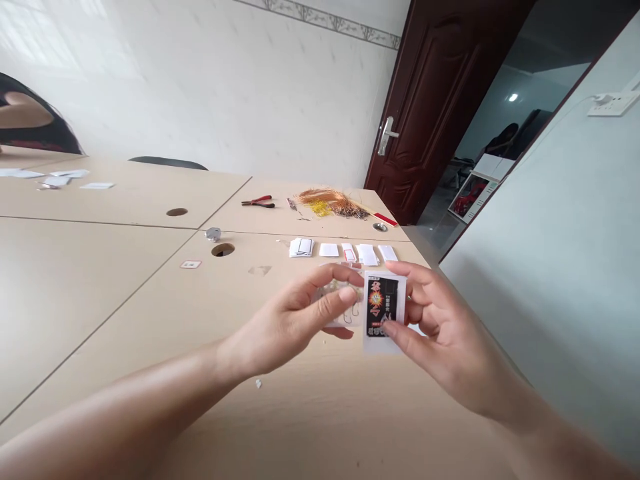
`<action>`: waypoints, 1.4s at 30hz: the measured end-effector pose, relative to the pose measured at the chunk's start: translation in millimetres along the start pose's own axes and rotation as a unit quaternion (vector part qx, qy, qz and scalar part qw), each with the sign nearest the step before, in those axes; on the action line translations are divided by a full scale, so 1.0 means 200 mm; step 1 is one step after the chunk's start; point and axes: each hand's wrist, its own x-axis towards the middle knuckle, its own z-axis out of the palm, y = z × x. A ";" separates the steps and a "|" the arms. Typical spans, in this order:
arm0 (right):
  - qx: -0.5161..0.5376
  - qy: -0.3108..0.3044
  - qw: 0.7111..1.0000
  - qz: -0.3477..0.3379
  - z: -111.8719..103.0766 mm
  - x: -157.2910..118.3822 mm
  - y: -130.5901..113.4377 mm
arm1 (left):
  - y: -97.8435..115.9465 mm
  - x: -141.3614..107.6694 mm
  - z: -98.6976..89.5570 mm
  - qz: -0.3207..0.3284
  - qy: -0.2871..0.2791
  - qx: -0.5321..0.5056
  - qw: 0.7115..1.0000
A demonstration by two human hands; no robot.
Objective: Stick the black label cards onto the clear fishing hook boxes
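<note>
My left hand (pixel 305 317) grips a clear plastic packet (pixel 354 313) with dark fish hooks showing in it, thumb on top and fingers behind. Beside it, my right hand (pixel 440 327) holds a white card (pixel 383 345) with a black printed label that bears a fiery orange burst and pale characters. Its thumb presses the lower part of the label, and fingers reach behind. The packet and the card are side by side, their edges meeting or nearly so. Beyond them, stacks of white cards (pixel 302 248) and a card with a red border (pixel 349 253) lie in a row.
Pliers (pixel 258 201), a heap of copper-coloured strands (pixel 333 202) and a red strip (pixel 385 219) lie farther back. A crumpled foil piece (pixel 213 234) sits by a table hole (pixel 223 250). At the far left is a person's arm (pixel 25 111), near loose papers (pixel 97 186).
</note>
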 end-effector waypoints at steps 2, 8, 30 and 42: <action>0.003 -0.012 1.000 -0.024 0.03 0.01 -0.05 | 0.02 -0.02 0.00 0.043 -0.026 0.027 0.998; 0.017 0.006 0.996 -0.089 0.07 0.03 -0.08 | 0.08 -0.07 -0.01 0.108 -0.043 0.147 0.982; 0.027 0.085 0.984 -0.153 -0.01 0.05 -0.04 | 0.04 -0.01 -0.03 0.048 -0.102 0.067 0.991; -0.201 0.058 0.958 -0.195 -0.01 0.05 -0.03 | 0.06 -0.03 -0.04 0.022 -0.085 0.115 0.989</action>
